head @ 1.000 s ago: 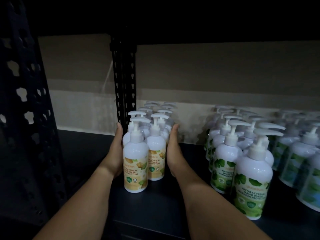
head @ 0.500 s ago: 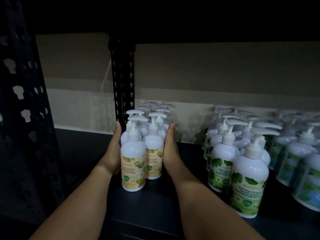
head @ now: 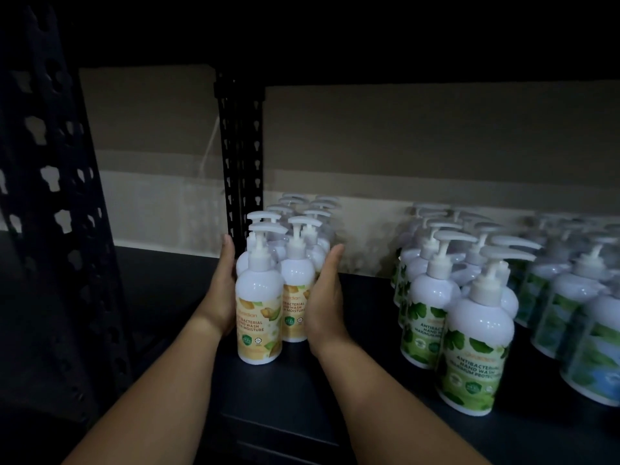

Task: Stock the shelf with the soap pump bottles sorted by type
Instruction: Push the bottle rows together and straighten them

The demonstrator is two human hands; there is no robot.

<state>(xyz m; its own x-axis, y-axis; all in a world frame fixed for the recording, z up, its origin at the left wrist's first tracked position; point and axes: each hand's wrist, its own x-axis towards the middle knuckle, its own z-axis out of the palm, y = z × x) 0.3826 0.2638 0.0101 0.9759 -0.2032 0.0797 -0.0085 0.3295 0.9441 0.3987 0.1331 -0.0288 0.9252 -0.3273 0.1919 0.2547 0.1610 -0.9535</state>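
Two rows of white pump bottles with yellow labels stand on the dark shelf (head: 295,404), running back from the front bottle (head: 258,317) and its neighbour (head: 297,297). My left hand (head: 223,293) lies flat against the left side of this group. Along the group's right side is the flat palm of my right hand (head: 325,297). Neither hand is wrapped round a bottle. To the right, after a gap, stand rows of green-labelled pump bottles (head: 473,350). Bottles with blue-green labels (head: 600,350) fill the far right.
A black perforated upright (head: 240,156) rises just behind the yellow-labelled group. A larger perforated post (head: 57,203) stands at the near left. A brown cardboard wall (head: 419,146) backs the shelf. Bare shelf lies left of my left hand and between the yellow and green groups.
Both hands stay flat against the sides of the yellow-labelled group. The bottles have not visibly shifted; only the view has drifted a little.
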